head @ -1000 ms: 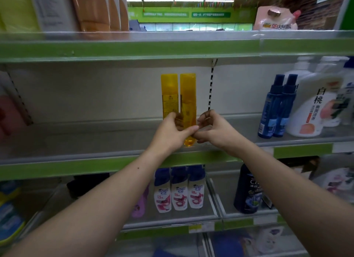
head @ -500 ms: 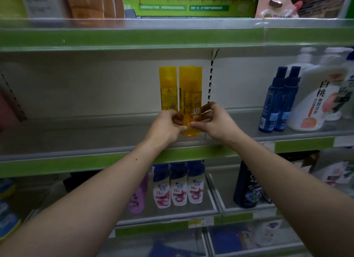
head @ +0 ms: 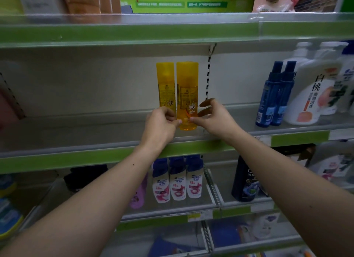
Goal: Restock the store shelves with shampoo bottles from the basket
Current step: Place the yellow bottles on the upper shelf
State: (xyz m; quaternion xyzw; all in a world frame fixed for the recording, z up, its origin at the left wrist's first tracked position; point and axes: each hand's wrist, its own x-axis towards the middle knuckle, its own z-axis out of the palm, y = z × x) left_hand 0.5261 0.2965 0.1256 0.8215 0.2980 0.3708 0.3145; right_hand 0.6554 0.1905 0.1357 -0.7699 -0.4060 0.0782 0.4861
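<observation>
The front yellow bottle (head: 187,103) stands on the middle shelf (head: 76,130), touching its twin (head: 165,86) at 9 o'clock. My left hand (head: 161,125) and right hand (head: 214,120) pinch its base. Letting go unevenly could topple all 2.

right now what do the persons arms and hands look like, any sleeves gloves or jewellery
Both forearms are bare as far as the view shows: no sleeve reaches into the picture. The left hand and the right hand wear no gloves, and no ring, watch or bracelet shows at the fingers or wrists. The left forearm has a few small dark moles. Nails look short and unpainted, though blur makes that hard to confirm.
</observation>
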